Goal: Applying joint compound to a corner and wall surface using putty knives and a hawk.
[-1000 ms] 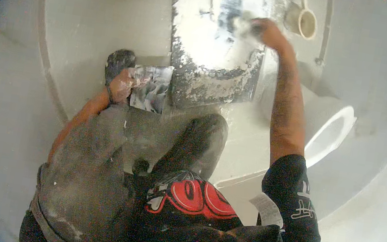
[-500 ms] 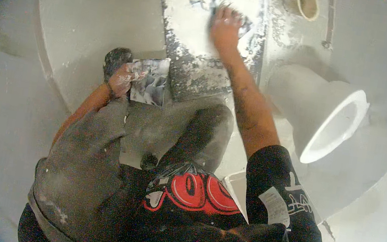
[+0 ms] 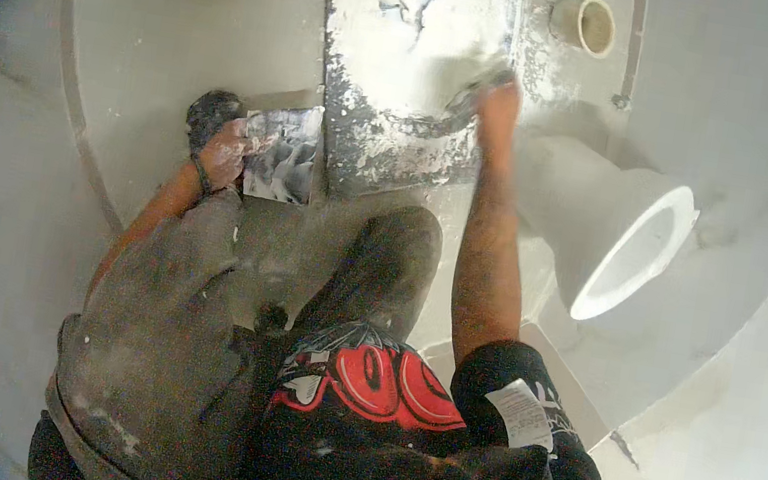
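Observation:
A long dark slab (image 3: 356, 160) lies on the floor before me, thickly coated with white paste (image 3: 366, 36). At its right edge, my right hand (image 3: 497, 117) is closed on a flat scraper (image 3: 468, 99), blurred by motion, whose blade meets the paste. My left hand (image 3: 220, 152) rests by my left knee, fingers closed around the edge of a thin rectangular metal plate (image 3: 284, 162). White smears cover that plate and also the fingers. The plate stands just left of the slab's near end.
A dark shoe (image 3: 212, 117) shows beyond my left hand. Right of the slab are a white flared ceramic piece (image 3: 577, 195), like a toilet base, and a cream dipper (image 3: 595, 30) with a handle. A pale box-like edge (image 3: 572, 385) lies by my right elbow.
My right hand has come nearer and to the right across the slab with the scraper, leaving smoother paste behind. The left hand still holds the plate in nearly the same place.

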`<state>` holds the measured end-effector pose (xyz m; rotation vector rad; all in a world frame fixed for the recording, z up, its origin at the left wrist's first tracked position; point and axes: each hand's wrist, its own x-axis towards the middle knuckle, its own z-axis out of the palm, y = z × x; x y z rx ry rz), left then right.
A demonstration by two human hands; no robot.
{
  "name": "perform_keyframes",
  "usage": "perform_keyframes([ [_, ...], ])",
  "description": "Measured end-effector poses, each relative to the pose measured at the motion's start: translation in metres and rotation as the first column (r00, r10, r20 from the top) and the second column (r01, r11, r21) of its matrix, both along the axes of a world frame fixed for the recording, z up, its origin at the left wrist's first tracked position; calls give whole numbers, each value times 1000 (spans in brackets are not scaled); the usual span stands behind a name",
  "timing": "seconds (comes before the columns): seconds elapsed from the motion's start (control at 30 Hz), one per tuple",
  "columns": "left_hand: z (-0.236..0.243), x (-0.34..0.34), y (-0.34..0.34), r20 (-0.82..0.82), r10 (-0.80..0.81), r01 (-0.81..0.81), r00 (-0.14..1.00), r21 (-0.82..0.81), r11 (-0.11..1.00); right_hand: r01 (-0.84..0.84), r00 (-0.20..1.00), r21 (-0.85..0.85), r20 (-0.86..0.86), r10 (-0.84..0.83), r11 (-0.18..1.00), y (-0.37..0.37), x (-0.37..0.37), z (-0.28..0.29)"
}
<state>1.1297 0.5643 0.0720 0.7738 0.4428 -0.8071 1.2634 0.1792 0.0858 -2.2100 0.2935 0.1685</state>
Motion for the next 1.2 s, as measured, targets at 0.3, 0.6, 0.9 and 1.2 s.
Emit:
perform_keyframes([
  [0.3, -57, -15, 17, -337, -56, 3, 940, -156, 988, -242, 970, -644, -184, 160, 725, -8, 113, -60],
  [0.6, -65, -20, 10, -266, -98, 54, 959, -168, 984, -103, 965, -690, 104, 240, 716, 108, 178, -24],
  [0.9, -34, -6, 14, -170, -226, 242, 959, 81, 967, -688, 680, -493, -184, 710, 532, 132, 154, 8],
  [1.2, -72, -34, 12, -74, 42, -46, 996, -49, 998, -725, 508, -626, -204, 837, 287, 71, 76, 3],
])
